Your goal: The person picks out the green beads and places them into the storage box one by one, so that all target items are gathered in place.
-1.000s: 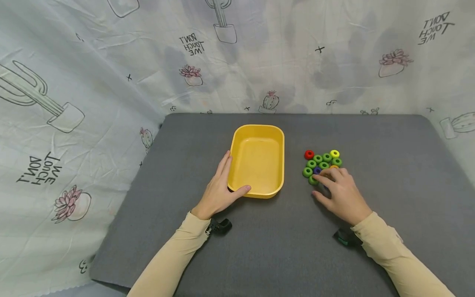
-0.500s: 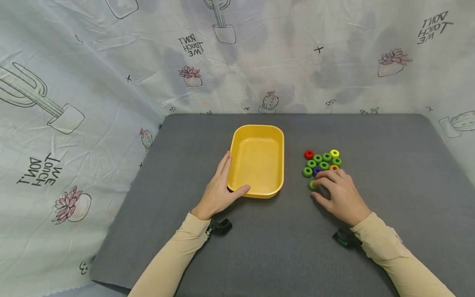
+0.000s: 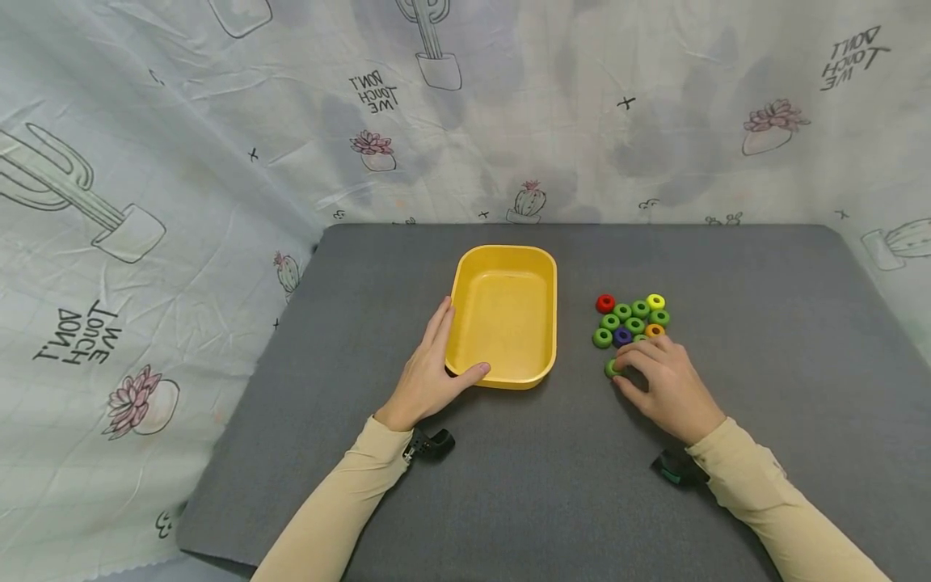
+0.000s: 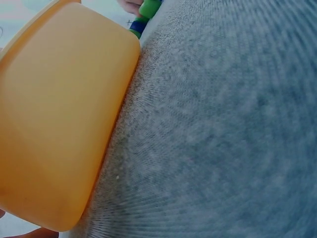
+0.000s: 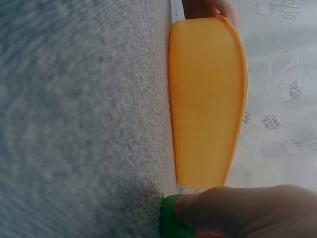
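My left hand lies against the near left corner of a yellow plastic tray, fingers straight along its left wall and thumb over the near rim. To the right, my right hand pinches a green ring-shaped bead low at the tabletop, between thumb and fingertips. The right wrist view shows the thumb pressed on this green bead. Just beyond the hand is a cluster of similar beads: several green ones, a red one, a yellow one, an orange one and a blue one.
A grey table carries everything. Behind it and along the left hangs a white curtain printed with cacti. Dark wrist cameras sit under the left cuff and the right cuff.
The green bead has been drawn slightly toward me, away from the cluster, with my right fingers closing on it. My left hand and the tray have stayed put.
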Demonstrator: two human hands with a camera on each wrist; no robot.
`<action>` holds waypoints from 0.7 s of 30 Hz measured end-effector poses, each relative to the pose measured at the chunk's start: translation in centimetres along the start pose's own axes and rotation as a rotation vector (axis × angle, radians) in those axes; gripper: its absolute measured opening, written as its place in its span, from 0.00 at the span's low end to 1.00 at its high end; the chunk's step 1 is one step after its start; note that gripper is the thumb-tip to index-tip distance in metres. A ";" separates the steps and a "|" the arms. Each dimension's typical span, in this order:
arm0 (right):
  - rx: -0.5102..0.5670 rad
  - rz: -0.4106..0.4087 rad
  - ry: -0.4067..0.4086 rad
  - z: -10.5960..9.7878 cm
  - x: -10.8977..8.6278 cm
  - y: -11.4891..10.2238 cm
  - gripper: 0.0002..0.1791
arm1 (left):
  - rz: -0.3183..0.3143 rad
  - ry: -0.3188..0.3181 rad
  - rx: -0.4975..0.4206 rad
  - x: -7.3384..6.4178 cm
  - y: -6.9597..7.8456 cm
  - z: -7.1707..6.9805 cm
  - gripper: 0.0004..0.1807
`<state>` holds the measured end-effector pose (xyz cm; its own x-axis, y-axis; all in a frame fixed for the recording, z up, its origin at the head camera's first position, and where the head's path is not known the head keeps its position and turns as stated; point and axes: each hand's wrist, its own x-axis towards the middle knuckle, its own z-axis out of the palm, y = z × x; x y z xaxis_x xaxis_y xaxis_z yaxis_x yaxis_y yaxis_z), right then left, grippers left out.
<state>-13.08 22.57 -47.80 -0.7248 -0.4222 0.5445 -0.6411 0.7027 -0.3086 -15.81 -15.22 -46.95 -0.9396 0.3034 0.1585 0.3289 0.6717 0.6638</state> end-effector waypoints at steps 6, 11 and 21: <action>0.023 -0.009 0.024 -0.1 0.1 0.0 0.18 | 0.010 0.005 0.001 0.0 -0.1 0.1 0.61; 0.031 -0.016 0.052 -0.1 0.1 -0.3 0.21 | 0.015 0.005 -0.004 0.0 -0.3 0.1 0.61; 0.089 -0.042 0.093 -0.1 0.0 -0.5 0.25 | 0.016 0.002 0.002 -0.1 -0.5 0.0 0.61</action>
<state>-12.72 22.29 -47.51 -0.6731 -0.3924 0.6269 -0.6932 0.6301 -0.3499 -15.83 -15.57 -47.29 -0.9343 0.3131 0.1702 0.3441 0.6683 0.6595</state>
